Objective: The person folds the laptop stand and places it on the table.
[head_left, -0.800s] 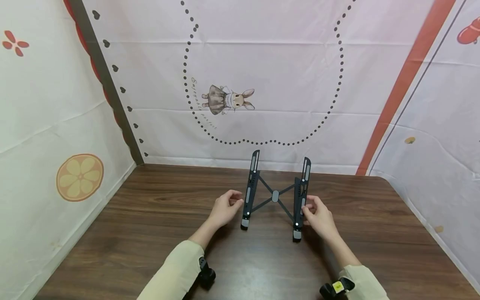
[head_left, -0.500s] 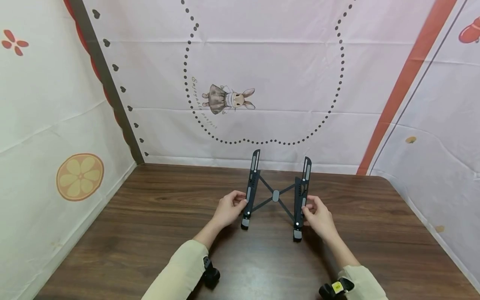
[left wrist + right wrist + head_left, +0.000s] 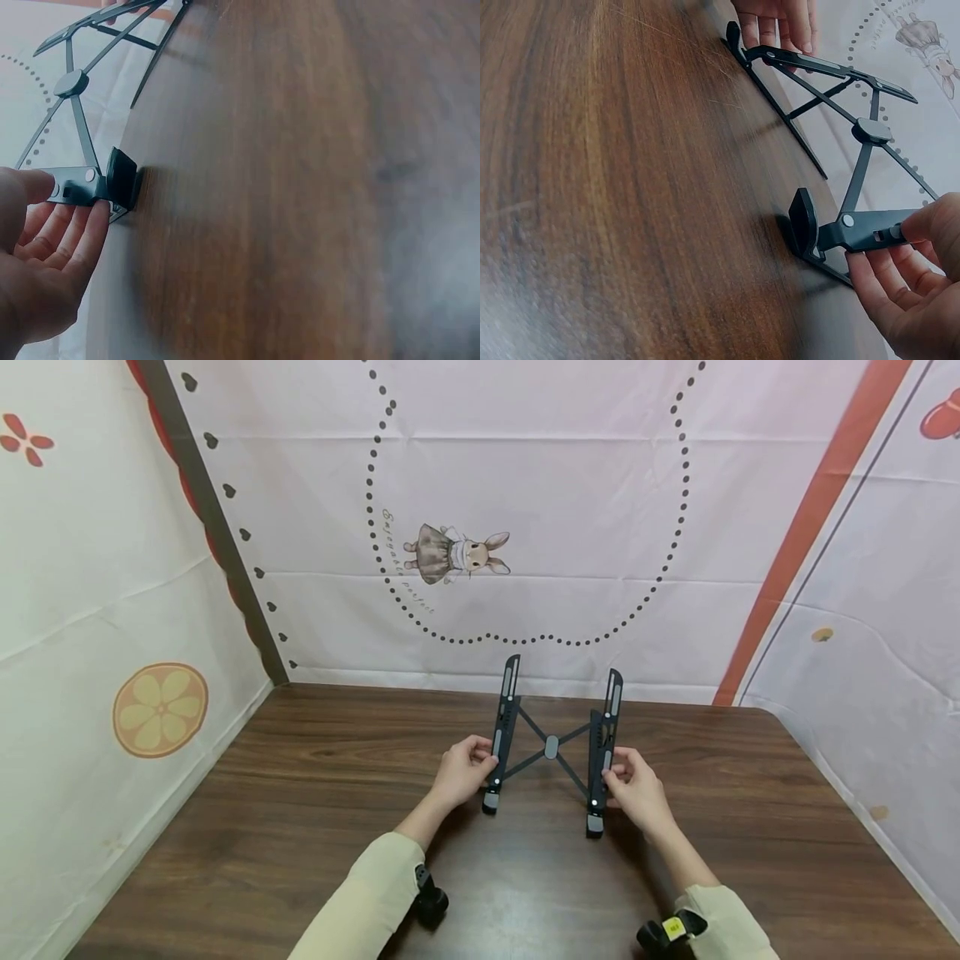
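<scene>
A black folding laptop stand (image 3: 552, 747) stands unfolded on the table, its two side rails joined by crossed bars with a grey oval hub. My left hand (image 3: 461, 772) pinches the lower part of the left rail (image 3: 71, 185), thumb on top and fingers beneath. On the other side, my right hand (image 3: 639, 792) grips the right rail (image 3: 870, 229) in the same way. Upturned front lips show at the near ends of both rails in the wrist views. The rails slope, with their far ends raised above the base legs.
The dark wood-grain table (image 3: 300, 827) spreads around the stand. Behind it hangs a pale printed cloth (image 3: 585, 527) with a rabbit figure, and more cloth closes off both sides. Each forearm carries a black wrist camera (image 3: 431, 902).
My left hand has moved right, from just beside the left rail to pinching it. My right hand keeps its hold, and the stand stays in place.
</scene>
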### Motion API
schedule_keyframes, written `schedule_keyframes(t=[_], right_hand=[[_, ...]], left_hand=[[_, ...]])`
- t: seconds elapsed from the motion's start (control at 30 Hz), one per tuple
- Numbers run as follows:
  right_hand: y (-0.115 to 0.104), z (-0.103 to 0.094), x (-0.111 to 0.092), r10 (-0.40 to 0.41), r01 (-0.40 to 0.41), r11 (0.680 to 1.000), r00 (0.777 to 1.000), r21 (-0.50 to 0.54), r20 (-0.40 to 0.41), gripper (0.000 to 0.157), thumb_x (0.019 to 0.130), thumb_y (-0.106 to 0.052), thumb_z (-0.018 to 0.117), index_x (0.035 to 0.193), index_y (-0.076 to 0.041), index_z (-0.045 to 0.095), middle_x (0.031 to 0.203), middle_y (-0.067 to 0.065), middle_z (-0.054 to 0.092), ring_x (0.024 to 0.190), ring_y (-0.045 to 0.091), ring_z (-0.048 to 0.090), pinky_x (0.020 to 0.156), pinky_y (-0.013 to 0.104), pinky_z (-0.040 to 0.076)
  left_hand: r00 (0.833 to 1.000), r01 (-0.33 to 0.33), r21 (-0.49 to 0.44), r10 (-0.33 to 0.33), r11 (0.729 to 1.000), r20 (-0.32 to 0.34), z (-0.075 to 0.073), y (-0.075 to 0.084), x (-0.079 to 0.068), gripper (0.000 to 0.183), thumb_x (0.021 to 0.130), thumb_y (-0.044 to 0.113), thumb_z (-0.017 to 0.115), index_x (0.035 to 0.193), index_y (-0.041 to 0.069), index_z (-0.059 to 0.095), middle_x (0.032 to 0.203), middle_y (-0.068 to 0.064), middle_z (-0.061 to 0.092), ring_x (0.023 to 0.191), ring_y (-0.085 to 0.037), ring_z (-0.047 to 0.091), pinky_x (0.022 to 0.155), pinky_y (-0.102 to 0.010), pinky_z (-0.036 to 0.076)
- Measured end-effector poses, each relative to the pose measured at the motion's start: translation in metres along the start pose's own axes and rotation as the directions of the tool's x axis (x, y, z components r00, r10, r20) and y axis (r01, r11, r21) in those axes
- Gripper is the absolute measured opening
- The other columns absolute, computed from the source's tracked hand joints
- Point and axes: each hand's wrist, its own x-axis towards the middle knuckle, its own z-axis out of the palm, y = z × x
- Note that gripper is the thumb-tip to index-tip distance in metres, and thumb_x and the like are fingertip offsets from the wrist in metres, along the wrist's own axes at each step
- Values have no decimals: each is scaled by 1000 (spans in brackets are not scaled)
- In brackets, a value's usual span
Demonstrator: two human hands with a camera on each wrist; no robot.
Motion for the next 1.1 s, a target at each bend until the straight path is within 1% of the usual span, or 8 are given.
schedule_keyframes(t=[0.37,0.77,1.1], right_hand=[[-4,1,-1,45,-45,999,999,14,-5,34,91,-8,51,123,0,45,105,19,58,82,18,61,65,33,55],[-4,2,2,82,-82,996,997,28,-5,31,91,-10,52,121,-2,48,102,15,59,79,16,61,66,33,55],[-6,8,4,87,-86,995,996,41,-11,28,91,-10,53,118,-1,50,103,18,60,77,17,64,66,34,56]], left_hand=[[999,28,13,-27,1000,-40,5,1,4,20,86,4,60,106,2,58,86,-8,64,68,-12,62,55,-25,53],[997,70,48,-69,996,-17,1,1,0,20,88,7,58,108,2,57,87,-6,64,69,-13,62,55,-25,53],[997,79,40,-78,996,-7,-6,0,-3,18,89,7,57,106,3,57,85,-6,63,70,-14,63,56,-26,53]])
